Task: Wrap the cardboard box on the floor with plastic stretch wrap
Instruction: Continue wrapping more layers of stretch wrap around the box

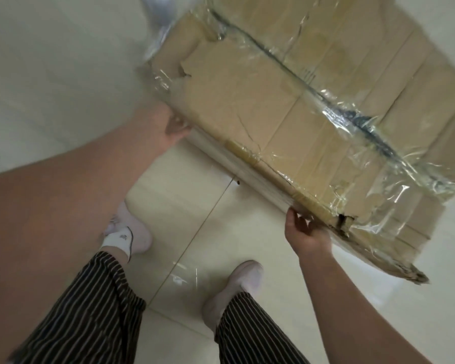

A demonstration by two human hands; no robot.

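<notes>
Box (286, 114) fills the upper right of the frame, its near edge raised above the floor (195, 206); I can't tell whether the far side rests down. Wrap (352, 119) clings over its top, bunched into a dark diagonal band. At centre left, my left hand (172, 127) has its grip curled under the near corner. My right hand (306, 232), lower right, grips the same edge beside a torn corner
</notes>
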